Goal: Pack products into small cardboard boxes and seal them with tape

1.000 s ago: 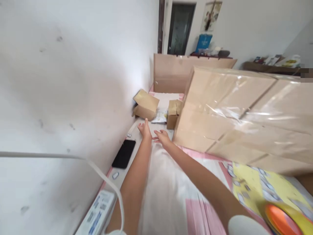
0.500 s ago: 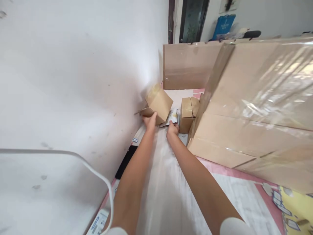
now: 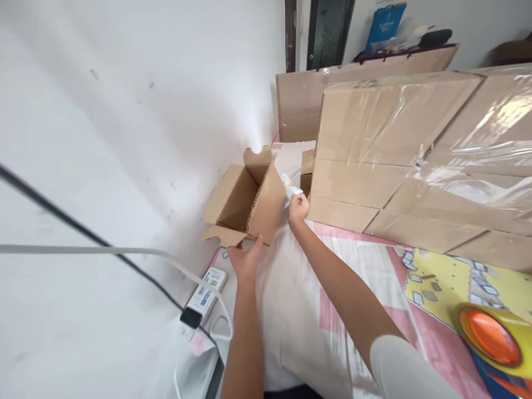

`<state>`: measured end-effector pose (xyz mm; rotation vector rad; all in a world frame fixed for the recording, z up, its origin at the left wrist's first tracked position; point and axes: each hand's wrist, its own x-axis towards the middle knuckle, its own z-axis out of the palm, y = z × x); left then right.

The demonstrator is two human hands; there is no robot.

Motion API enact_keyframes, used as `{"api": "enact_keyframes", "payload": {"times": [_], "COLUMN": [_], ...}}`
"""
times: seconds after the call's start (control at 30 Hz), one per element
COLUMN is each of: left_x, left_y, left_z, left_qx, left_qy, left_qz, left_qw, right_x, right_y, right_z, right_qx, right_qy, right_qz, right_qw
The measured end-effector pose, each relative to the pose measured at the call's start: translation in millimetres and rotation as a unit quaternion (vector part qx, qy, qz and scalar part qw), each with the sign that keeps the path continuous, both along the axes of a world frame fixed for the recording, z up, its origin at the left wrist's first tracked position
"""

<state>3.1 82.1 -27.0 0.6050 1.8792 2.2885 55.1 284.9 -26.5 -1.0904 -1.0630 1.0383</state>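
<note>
My left hand (image 3: pixel 246 260) grips the lower front edge of a small cardboard box (image 3: pixel 272 208). The box is tilted, its flaps spread, and its inside looks bare where it shows. My right hand (image 3: pixel 298 208) is closed on the edge of a white printed sheet or packet (image 3: pixel 290 188), which lies just right of the box and is partly hidden behind it. Just beyond the right hand, another small cardboard box (image 3: pixel 307 162) stands partly covered by the big taped boxes.
A wall of taped cardboard boxes (image 3: pixel 366 144) stands on the right. The white wall (image 3: pixel 124 138) is close on the left, with a power strip (image 3: pixel 208 291) and cables (image 3: pixel 158 252) along it. A tape roll (image 3: pixel 490 335) lies at lower right on the pink-and-white cloth (image 3: pixel 332 310).
The small box has turned so its open top faces me, and my left hand has come nearer with it. My right hand stays at the white packet. The view has shifted.
</note>
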Motion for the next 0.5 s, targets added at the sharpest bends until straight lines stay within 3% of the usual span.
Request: {"api": "enact_keyframes", "payload": {"times": [0.17,0.3,0.43,0.5], "left_x": [4.0,15.4,29.6,36.0], "left_y": [-89.5,-156.5,-192.4,-195.1], "left_z": [6.2,6.1,-5.2,-11.9], "left_qx": [-0.021,-0.071,-0.121,-0.145], "left_qy": [0.026,0.062,0.067,0.072], "left_qz": [-0.014,-0.065,-0.138,-0.189], "left_qw": [0.999,0.993,0.981,0.969], "right_x": [68.5,151.6,239.9,276.1], "right_y": [-90.3,-126.0,-125.9,-129.1], "right_z": [14.8,39.5,95.7,132.6], "right_qx": [0.058,0.115,0.155,0.219], "right_qy": [0.046,0.087,0.155,0.176], "right_qz": [0.039,0.004,-0.109,-0.154], "right_qw": [0.997,0.990,0.969,0.947]}}
